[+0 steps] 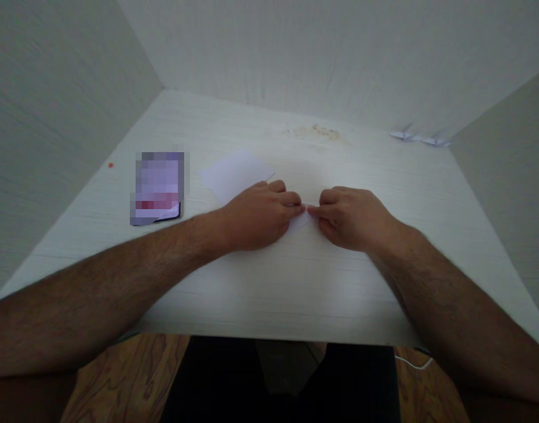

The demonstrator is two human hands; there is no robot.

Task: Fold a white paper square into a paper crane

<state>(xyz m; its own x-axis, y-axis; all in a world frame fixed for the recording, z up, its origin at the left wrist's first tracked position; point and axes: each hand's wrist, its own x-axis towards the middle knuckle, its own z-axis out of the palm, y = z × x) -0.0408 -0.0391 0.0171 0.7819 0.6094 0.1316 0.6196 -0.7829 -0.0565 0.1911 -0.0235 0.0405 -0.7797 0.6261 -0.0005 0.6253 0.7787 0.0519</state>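
Observation:
A small piece of folded white paper [300,221] lies on the table between my hands, mostly covered by fingers. My left hand [267,214] is closed over its left side, fingers curled and pressing it down. From the right, my right hand [346,214] meets it with curled fingers, the tips of thumb and index finger at the paper's edge. Both index fingertips nearly touch each other there. Just beyond my left hand lies a flat white sheet of paper [234,172], partly hidden by that hand.
A phone [158,185] with a blurred screen lies on the white table [269,288] at the left. An orange speck [111,165] is near the left wall. Two folded paper figures [404,136] stand in the far right corner. Walls enclose three sides.

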